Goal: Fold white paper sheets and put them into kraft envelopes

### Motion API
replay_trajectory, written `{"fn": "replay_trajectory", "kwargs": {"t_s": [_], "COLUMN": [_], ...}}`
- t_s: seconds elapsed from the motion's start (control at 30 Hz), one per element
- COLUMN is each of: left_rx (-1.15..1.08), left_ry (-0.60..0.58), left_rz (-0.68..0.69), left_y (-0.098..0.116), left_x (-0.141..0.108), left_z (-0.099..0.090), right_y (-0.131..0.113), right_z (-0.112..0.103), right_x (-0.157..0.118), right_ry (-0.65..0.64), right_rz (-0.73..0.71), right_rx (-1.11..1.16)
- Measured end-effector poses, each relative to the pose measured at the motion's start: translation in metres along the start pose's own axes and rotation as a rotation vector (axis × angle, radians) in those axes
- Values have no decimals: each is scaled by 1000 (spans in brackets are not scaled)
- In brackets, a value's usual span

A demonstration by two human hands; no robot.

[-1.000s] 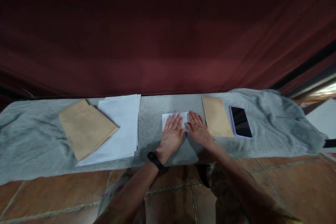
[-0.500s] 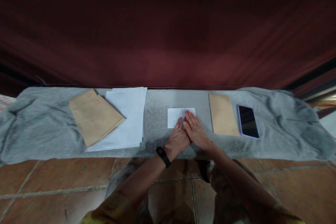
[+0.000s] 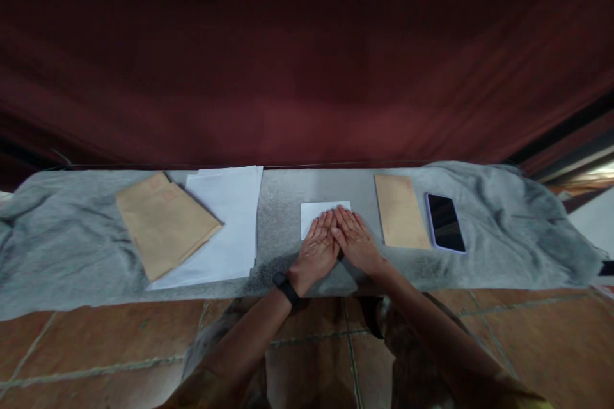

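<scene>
A small white paper (image 3: pixel 311 211) lies on the grey cloth in the middle, its lower part covered by my hands. My left hand (image 3: pixel 317 252) rests flat on it, fingers stretched forward, with a black band on the wrist. My right hand (image 3: pixel 356 241) lies flat on the paper's right side, touching and slightly overlapping my left hand at the fingers. Neither hand grips anything. To the right is a single brown envelope (image 3: pixel 401 212).
Brown envelopes (image 3: pixel 165 223) overlap larger white sheets (image 3: pixel 233 223) at the left. A phone (image 3: pixel 446 222) in a purple case lies right of the single envelope. Grey cloth (image 3: pixel 513 230) covers the long narrow surface, and a dark red curtain (image 3: pixel 307 121) hangs behind it.
My left hand has flattened and moved forward over the paper, covering more of it. My right hand stays beside it, pressed flat. The whole view has shifted slightly.
</scene>
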State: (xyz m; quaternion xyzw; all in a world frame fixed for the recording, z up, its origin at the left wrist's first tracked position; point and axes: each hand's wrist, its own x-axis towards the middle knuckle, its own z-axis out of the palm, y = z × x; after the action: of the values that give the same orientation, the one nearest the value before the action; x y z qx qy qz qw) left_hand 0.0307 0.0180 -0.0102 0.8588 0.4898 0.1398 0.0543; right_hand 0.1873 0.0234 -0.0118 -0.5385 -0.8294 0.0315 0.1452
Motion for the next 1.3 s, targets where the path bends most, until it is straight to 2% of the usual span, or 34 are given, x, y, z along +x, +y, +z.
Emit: {"fn": "replay_trajectory", "kwargs": {"t_s": [0.4, 1.03, 1.2, 1.3], "left_rx": [105, 139, 135, 97], "left_ry": [60, 160, 204, 135], "left_rz": [-209, -430, -391, -264], "left_y": [-19, -37, -34, -22], "left_x": [4, 7, 11, 15], "left_z": [1, -9, -13, -14], "right_y": [4, 8, 8, 4], "right_z": [10, 6, 3, -2], "right_x": [-6, -8, -6, -2], "right_ry": [155, 155, 176, 146], "right_rz": [118, 197, 240, 210], "right_rx": [-82, -86, -83, -53]}}
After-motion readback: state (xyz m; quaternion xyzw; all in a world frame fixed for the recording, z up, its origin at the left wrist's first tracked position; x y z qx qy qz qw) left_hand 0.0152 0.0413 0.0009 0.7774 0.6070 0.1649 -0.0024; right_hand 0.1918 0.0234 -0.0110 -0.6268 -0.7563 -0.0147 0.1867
